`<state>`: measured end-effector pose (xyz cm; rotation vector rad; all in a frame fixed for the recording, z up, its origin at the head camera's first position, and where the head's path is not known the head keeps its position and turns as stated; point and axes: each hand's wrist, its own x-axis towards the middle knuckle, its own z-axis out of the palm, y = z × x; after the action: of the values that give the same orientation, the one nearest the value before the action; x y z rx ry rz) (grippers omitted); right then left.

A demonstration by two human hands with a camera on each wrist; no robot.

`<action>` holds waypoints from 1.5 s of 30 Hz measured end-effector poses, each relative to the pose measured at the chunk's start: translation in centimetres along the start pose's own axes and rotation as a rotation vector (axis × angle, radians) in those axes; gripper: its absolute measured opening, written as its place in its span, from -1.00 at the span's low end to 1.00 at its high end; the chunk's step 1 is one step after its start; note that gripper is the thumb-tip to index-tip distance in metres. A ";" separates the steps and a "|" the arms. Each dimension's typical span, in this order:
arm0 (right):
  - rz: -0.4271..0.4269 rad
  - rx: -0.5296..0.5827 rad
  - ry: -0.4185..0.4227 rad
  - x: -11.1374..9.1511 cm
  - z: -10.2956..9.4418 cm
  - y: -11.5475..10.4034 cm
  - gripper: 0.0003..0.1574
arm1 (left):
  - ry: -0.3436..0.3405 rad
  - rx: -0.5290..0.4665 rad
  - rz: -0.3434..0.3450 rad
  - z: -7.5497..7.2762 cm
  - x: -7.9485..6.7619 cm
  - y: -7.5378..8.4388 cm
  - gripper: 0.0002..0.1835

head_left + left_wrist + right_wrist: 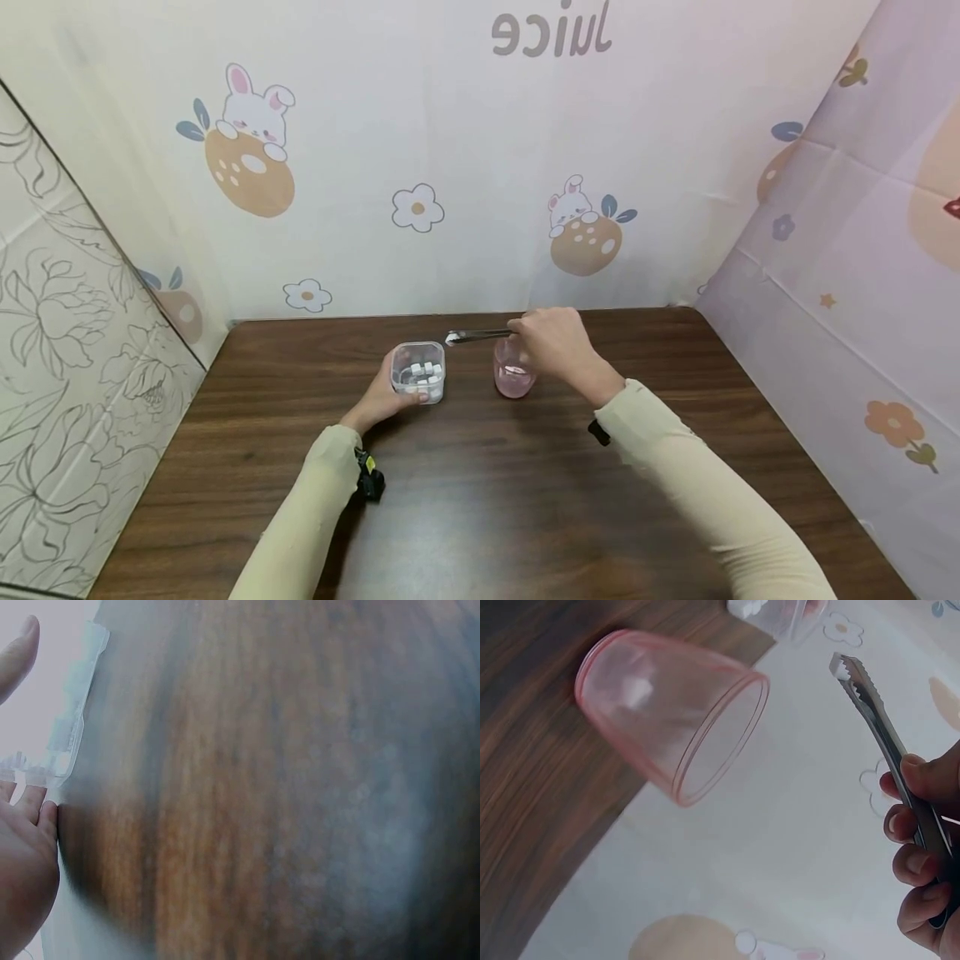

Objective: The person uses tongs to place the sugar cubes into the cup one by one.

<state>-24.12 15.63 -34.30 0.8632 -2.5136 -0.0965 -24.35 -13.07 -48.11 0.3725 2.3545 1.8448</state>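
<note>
My left hand [377, 403] grips a clear plastic container [398, 385] from its left side, thumb along the near wall. Several small white cubes [424, 370] lie inside it. In my right hand [558, 348] are metal tongs [889, 739], pointing left toward the container. Their serrated tips pinch one white cube [838, 667], held above the table between container and cup. A pink see-through cup [652, 712] stands upright just below my right hand, with something white inside. The left wrist view shows only part of the left hand and the overexposed container [79, 727].
The dark wooden table [465, 517] reaches back to a patterned curtain [480, 250]. Patterned sheets also hang along the left and right sides. Dark devices are strapped at both wrists, the left one [369, 479] near the tabletop.
</note>
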 end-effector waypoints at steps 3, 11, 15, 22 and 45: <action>0.019 0.017 0.021 -0.6 -0.3 0.7 -0.80 | -0.003 0.006 -0.002 -0.1 0.1 0.1 0.08; 0.077 0.032 0.026 -2.3 -0.5 2.4 -0.88 | -0.005 0.011 -0.001 -0.2 0.2 0.4 0.08; 0.110 0.038 0.000 -3.4 -0.4 3.2 -0.87 | -0.011 0.021 -0.017 -0.1 0.2 0.4 0.08; 0.143 0.037 -0.030 -5.3 -0.5 4.5 -0.84 | -0.012 0.018 -0.007 -0.2 0.3 0.2 0.07; 0.132 0.034 -0.126 -6.5 1.7 5.1 -0.83 | -0.010 0.000 -0.011 -0.1 0.0 -0.1 0.09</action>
<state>-23.27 23.42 -37.45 0.7220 -2.6900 -0.0674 -24.42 -13.17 -48.14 0.3668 2.3454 1.8330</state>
